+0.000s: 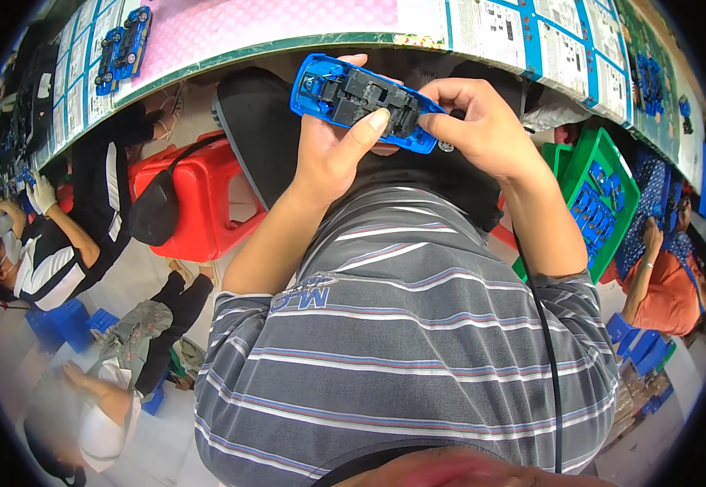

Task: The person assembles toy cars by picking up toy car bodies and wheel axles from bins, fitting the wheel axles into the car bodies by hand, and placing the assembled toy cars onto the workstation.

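Both grips clamped on blue toy car shell (361,101): left hand (333,150) underneath with thumb on black chassis, right hand (483,126) pinching rear end, just below bench (288,40) edge.

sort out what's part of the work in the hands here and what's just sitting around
In hand:
- blue toy car shell, underside up
- black chassis insert inside it
- left hand and right hand, both gripping it

Lying about:
- red plastic stool
- green crate of blue parts
- finished blue toy cars on the table
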The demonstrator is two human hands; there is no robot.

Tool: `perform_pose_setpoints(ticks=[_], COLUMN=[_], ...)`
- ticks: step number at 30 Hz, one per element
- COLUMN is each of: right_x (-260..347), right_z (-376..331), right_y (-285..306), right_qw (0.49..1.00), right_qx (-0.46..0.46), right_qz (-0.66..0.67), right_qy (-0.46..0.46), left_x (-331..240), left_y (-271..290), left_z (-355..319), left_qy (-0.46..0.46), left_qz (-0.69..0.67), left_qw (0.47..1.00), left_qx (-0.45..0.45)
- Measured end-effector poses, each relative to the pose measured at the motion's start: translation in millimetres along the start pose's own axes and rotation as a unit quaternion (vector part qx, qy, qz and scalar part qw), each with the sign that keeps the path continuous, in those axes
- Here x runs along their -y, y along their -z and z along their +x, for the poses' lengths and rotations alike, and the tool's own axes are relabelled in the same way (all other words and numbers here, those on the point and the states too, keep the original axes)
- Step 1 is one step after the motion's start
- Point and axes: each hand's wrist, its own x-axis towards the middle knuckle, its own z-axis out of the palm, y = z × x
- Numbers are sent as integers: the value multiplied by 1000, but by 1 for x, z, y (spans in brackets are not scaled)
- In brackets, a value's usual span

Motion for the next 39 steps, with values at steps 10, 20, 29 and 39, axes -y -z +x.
perform_pose_setpoints(ticks=[10,20,29,39], right_x=[2,19,22,19], right_z=[-5,-29,-16,-4], right_y=[8,36,-15,-17], right_qw=[998,991,910,889], right_qx=[25,64,-178,-150], right_qz=[49,82,-262,-320], right_qy=[-6,86,267,290], left_x=[-2,-5,5,7], left_y=[4,9,-3,-9], left_z=[-2,1,4,3], left_qy=[78,87,70,69], left_qz=[31,-14,4,1], left_qw=[996,994,995,991], left_qx=[-20,-60,-66,-113])
